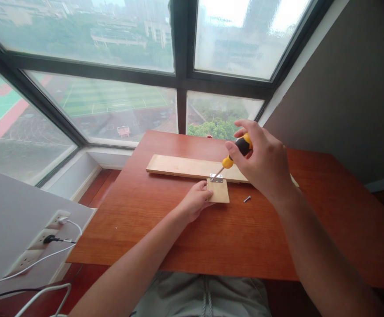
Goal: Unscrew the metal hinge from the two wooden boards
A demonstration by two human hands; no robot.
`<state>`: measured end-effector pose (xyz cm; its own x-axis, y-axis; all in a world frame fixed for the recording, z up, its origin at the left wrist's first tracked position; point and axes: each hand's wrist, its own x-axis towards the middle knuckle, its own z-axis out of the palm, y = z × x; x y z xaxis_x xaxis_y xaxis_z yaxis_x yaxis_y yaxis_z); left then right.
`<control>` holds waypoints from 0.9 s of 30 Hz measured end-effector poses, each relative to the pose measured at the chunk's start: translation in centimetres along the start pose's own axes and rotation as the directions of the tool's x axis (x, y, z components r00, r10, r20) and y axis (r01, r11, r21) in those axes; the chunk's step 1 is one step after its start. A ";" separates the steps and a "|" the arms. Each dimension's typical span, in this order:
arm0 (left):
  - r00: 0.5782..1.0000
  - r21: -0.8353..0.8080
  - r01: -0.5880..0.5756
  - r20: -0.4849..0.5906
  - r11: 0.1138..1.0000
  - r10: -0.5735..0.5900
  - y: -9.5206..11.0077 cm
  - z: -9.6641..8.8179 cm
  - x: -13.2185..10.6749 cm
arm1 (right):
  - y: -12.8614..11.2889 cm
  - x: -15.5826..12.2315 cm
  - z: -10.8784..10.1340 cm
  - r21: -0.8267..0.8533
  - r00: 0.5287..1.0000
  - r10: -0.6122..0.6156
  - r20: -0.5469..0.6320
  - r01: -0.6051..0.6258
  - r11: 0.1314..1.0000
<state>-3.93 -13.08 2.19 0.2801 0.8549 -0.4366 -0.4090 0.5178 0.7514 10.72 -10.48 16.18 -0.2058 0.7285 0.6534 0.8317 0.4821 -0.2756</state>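
My right hand (261, 156) grips the yellow and black handle of a screwdriver (243, 144), which tilts down to the left. Its tip meets a small metal hinge (216, 178) near the hinge's left side. One leaf of the hinge lies on a small square wooden piece (218, 192), the other on a long wooden board (181, 166) behind it. Closed on the left edge of the small piece is my left hand (198, 198), thumb on top. Just right of that piece, a loose screw (247, 199) lies on the table.
The reddish-brown wooden table (139, 229) stands against large windows with a dark frame (181, 83). To the left, cables (56, 251) run from wall sockets (42, 240) beside the table's edge. A grey wall (337, 110) rises at the right.
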 end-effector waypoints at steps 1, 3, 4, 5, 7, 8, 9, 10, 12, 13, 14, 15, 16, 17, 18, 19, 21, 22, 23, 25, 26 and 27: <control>1.000 0.004 0.001 0.000 1.000 -0.001 0.0 0.0 0.0 | 0.0 0.0 0.0 0.018 1.000 -0.003 -0.006 0.003 1.000; 1.000 0.012 0.005 0.002 1.000 -0.005 0.0 0.0 0.0 | 0.0 0.0 -0.1 0.081 1.000 -0.014 -0.019 0.016 0.997; 1.000 0.014 0.006 0.002 1.000 -0.006 -0.1 -0.1 0.0 | 0.0 0.0 -0.2 0.122 0.999 -0.022 -0.022 0.025 0.992; 1.000 0.015 0.005 0.001 1.000 -0.005 -0.1 -0.1 0.1 | -0.1 0.0 -0.2 0.165 0.999 -0.032 -0.020 0.035 0.986; 1.000 0.013 0.002 -0.001 1.000 -0.002 -0.2 -0.1 0.1 | -0.1 -0.1 -0.3 0.229 0.999 -0.052 -0.011 0.053 0.972; 1.000 0.010 0.000 0.000 1.000 0.000 -0.2 -0.1 0.1 | -0.2 -0.1 -0.3 0.235 0.998 -0.062 -0.005 0.061 0.970; 1.000 0.007 -0.001 0.002 1.000 0.001 -0.2 -0.2 0.1 | -0.1 -0.1 -0.2 0.219 0.998 -0.068 0.003 0.065 0.973; 1.000 0.004 -0.002 0.005 1.000 0.002 -0.3 -0.2 0.1 | -0.1 -0.1 -0.2 0.186 0.998 -0.069 0.008 0.066 0.980; 1.000 0.002 -0.003 0.010 1.000 0.003 -0.3 -0.2 0.1 | -0.1 0.0 -0.1 0.104 0.998 -0.065 0.006 0.064 0.993; 1.000 0.003 -0.003 0.010 1.000 0.003 -0.3 -0.2 0.2 | 0.0 0.0 0.0 0.075 0.998 -0.065 0.005 0.064 0.995; 1.000 0.004 -0.003 0.009 1.000 0.003 -0.3 -0.2 0.2 | 0.0 0.1 0.0 0.060 0.998 -0.066 0.002 0.066 0.996; 1.000 0.005 -0.003 0.008 1.000 0.003 -0.4 -0.2 0.2 | -0.1 0.1 0.0 0.061 0.998 -0.070 -0.002 0.070 0.996; 1.000 0.005 -0.004 0.007 1.000 0.003 -0.4 -0.2 0.2 | -0.1 0.2 -0.1 0.072 0.997 -0.076 -0.002 0.076 0.995; 1.000 0.006 -0.005 0.006 1.000 0.004 -0.4 -0.3 0.3 | -0.2 0.2 -0.1 0.090 0.997 -0.082 -0.002 0.082 0.993; 1.000 0.006 -0.005 0.005 1.000 0.004 -0.4 -0.3 0.3 | -0.2 0.2 -0.2 0.111 0.996 -0.089 -0.002 0.088 0.990; 1.000 0.006 -0.003 0.002 1.000 0.003 -0.4 -0.3 0.3 | -0.3 0.1 -0.3 0.133 0.995 -0.096 -0.002 0.096 0.987; 1.000 0.004 -0.001 -0.005 1.000 0.001 -0.3 -0.3 0.3 | -0.4 0.1 -0.4 0.166 0.994 -0.111 0.004 0.109 0.980; 1.000 0.002 -0.002 -0.007 1.000 0.002 -0.3 -0.2 0.2 | -0.4 0.0 -0.4 0.167 0.993 -0.113 0.012 0.110 0.980; 1.000 -0.002 -0.004 -0.009 1.000 0.004 -0.3 -0.2 0.2 | -0.4 0.0 -0.4 0.152 0.994 -0.109 0.018 0.105 0.983; 1.000 -0.006 -0.009 -0.012 1.000 0.009 -0.2 -0.1 0.1 | -0.4 0.0 -0.3 0.076 0.996 -0.085 0.023 0.083 0.994; 1.000 -0.005 -0.010 -0.015 1.000 0.009 -0.2 -0.1 0.1 | -0.4 0.0 -0.2 0.025 0.997 -0.067 0.022 0.067 0.997; 1.000 -0.004 -0.008 -0.017 1.000 0.008 -0.2 -0.1 0.1 | -0.4 0.1 -0.2 -0.025 0.999 -0.050 0.019 0.050 0.998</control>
<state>-3.90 -13.11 2.00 0.2625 0.8592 -0.4392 -0.4145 0.5114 0.7528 10.48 -10.72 16.49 -0.2566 0.7126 0.6529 0.8329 0.5058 -0.2247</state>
